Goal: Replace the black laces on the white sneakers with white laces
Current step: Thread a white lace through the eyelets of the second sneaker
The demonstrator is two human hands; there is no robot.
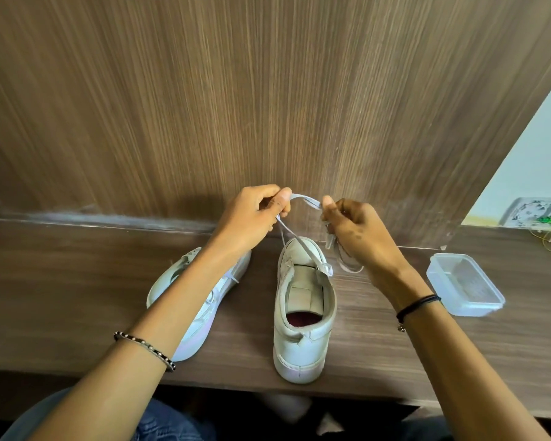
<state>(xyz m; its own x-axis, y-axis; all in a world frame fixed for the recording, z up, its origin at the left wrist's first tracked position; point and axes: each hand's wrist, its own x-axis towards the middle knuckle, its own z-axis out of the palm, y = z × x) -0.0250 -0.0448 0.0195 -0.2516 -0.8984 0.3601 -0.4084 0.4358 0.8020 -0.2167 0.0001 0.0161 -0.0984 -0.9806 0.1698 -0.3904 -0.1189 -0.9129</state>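
Above the worn white low-top sneaker (299,345): flat white fabric lace (303,198), seemingly limp and light.
Left grip (255,214): pinched the lace.
Right grip (353,224): pinched it too; stiff tip looked the best hold.

No legible text, brand, number or sign anywhere. Nothing printed to read on the upright sneaker (303,332) mid-frame or the tipped sneaker (195,333) left of it. Clear container (465,300) at right unmarked. Patterned object (536,213) at the right edge of the frame too blurred to read.
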